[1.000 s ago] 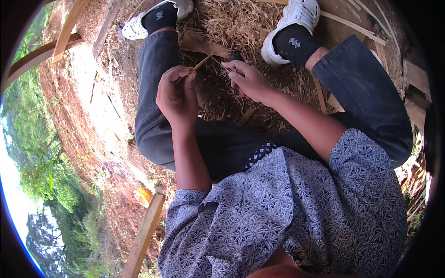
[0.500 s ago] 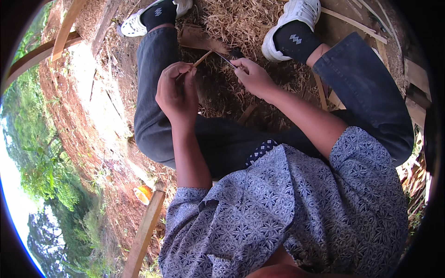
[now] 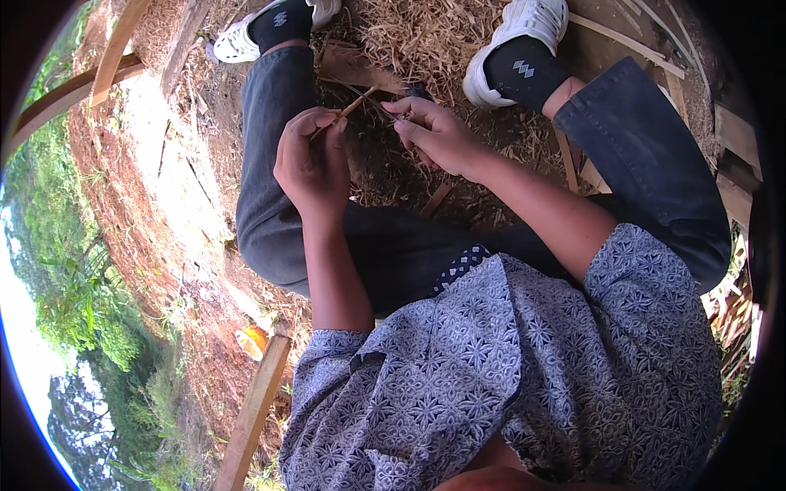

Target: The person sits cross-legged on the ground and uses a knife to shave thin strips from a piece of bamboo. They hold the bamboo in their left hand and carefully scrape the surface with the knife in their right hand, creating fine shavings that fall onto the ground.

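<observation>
My left hand [image 3: 315, 168] pinches a thin, pale wooden stick [image 3: 359, 101] between thumb and fingers, its free end slanting up and to the right. Just right of the stick is my right hand [image 3: 440, 137], its fingers curled round a slim knife [image 3: 389, 113]. Only a little of the dark blade shows; the handle is hidden inside the hand. The two hands are apart, held over the ground between my bent legs. Whether the blade touches the stick I cannot tell.
Curly wood shavings [image 3: 422, 37] are heaped between my white shoes. A flat brown board piece [image 3: 356, 65] lies beyond the hands. Long wood strips [image 3: 626, 39] lie at the upper right. A wooden beam [image 3: 255, 413] and an orange object [image 3: 252, 342] are at the lower left.
My right hand has moved left, closer to the stick, and the knife blade shows less than before. My left hand and the stick have hardly moved.
</observation>
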`<state>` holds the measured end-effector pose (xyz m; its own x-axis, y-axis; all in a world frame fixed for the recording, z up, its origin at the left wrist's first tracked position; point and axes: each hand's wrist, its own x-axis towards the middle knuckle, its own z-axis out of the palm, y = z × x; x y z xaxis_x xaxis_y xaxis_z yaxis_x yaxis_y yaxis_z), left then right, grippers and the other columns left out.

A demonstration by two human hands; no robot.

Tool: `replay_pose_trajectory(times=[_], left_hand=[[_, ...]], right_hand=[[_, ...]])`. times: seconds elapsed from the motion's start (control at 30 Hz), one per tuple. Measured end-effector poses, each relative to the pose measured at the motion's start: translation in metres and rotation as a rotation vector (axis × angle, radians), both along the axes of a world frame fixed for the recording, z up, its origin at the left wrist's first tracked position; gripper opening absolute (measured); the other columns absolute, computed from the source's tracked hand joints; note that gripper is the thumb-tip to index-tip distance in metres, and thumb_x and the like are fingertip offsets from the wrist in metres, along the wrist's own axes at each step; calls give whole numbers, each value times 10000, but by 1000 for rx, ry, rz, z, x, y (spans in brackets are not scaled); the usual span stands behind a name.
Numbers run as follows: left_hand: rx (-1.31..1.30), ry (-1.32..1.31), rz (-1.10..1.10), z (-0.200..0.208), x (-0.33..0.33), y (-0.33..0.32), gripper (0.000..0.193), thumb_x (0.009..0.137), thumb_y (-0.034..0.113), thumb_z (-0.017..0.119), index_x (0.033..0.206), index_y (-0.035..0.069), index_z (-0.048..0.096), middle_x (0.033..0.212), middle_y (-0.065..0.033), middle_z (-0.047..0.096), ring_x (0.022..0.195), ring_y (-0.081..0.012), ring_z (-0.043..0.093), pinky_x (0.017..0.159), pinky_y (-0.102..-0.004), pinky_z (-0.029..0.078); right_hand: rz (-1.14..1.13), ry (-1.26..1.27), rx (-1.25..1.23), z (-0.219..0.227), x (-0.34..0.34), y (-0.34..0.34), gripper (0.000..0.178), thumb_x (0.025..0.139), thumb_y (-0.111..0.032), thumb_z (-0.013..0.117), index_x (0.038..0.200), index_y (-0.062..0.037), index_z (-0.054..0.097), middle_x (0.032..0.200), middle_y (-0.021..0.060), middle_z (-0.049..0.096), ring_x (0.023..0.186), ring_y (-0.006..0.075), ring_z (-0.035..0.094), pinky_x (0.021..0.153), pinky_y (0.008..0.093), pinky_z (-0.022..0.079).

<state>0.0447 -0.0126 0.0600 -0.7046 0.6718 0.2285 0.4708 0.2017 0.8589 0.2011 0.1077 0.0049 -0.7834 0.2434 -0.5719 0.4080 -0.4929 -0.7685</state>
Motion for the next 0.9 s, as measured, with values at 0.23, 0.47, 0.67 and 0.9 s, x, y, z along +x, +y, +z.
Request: replay_pose_trajectory(times=[0.23,0.47,0.67,0.9], left_hand=[[-60,40,2,5,1,1,155,863,-78,698,962,11,619,952,-119,705,885,-211,706,782,-313,574],[-60,48,-34,4,-1,-2,137,914,-98,665,1020,-32,609,1012,-116,687,929,-160,686,817,-302,583],[-112,63,63,8,0,1,155,863,-57,730,947,2,614,943,-111,695,865,-192,705,755,-294,576],[-49,2,98,4,2,-1,150,865,-62,734,938,-7,615,935,-93,686,858,-159,695,754,-278,578]], right_hand=[[-48,-161,97,-21,5,-7,399,994,-214,553,1381,-118,569,776,5,596,519,67,503,496,255,419],[56,-285,283,-35,10,-3,402,1010,-227,553,1404,-147,538,789,-12,560,514,67,476,464,245,401],[-5,-183,216,-32,9,-3,403,1024,-230,553,1417,-142,526,801,-13,554,565,57,492,493,233,421],[10,-102,239,-29,7,-10,393,1037,-214,554,1415,-107,537,820,-28,550,616,40,486,535,226,434]])
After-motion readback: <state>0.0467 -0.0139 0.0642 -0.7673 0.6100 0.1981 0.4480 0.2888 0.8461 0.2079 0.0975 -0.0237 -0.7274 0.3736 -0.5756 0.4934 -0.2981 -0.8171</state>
